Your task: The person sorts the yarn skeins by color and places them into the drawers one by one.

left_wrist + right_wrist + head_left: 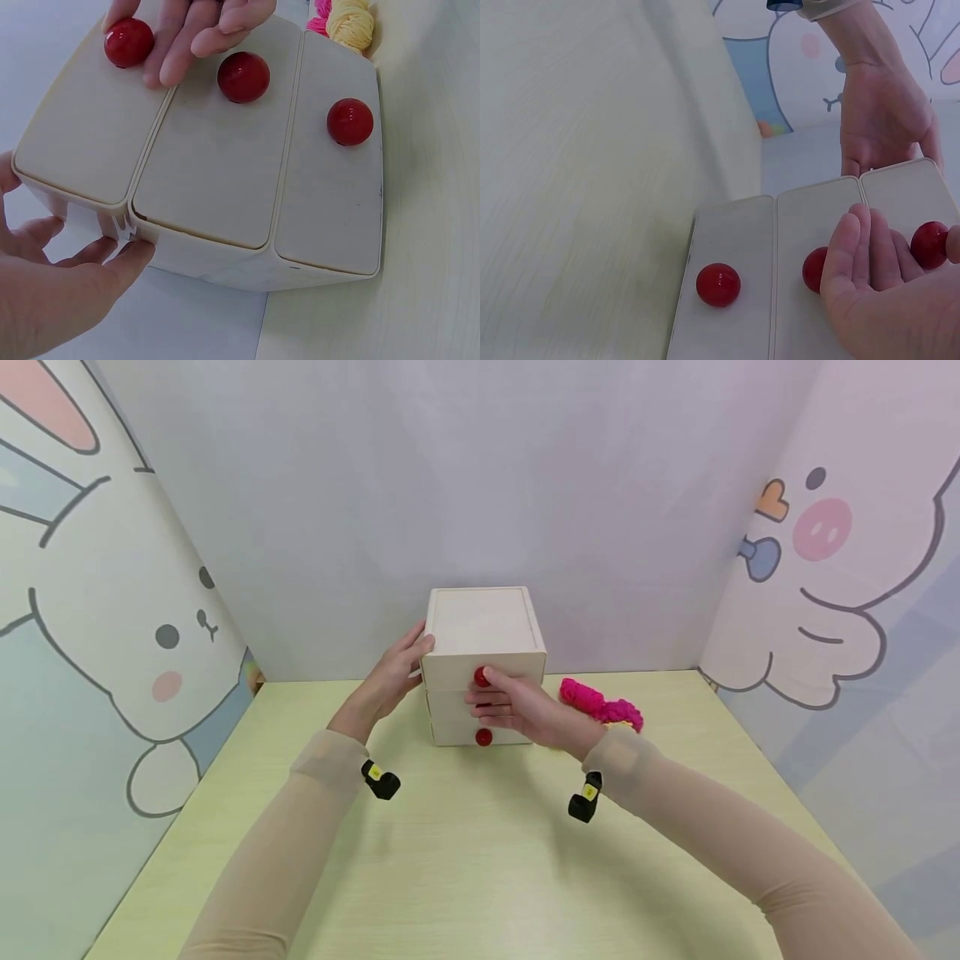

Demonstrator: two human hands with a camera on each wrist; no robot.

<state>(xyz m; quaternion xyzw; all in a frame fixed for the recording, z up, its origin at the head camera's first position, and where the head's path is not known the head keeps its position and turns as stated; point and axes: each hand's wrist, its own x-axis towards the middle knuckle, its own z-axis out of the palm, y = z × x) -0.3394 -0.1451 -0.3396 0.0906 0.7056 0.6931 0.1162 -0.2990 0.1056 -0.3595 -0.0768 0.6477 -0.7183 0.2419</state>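
A small white box of three stacked drawers (483, 618) stands on the table against the back wall, each drawer front with a round red knob. My right hand (532, 706) is at the front, its thumb and index finger on either side of the top knob (129, 43). The other fingers of that hand extend in front of the middle knob (244, 77). Below them the bottom knob (483, 737) is untouched. My left hand (392, 675) rests against the box's left side, thumb at the upper edge and fingers spread along the side wall. All three drawer fronts look closed.
Bright pink yarn skeins (600, 702) lie on the table just right of the box, beside a pale yellow yarn skein (350, 22). A plain back wall (480, 477) and cartoon-printed side walls enclose the pale table (465, 860).
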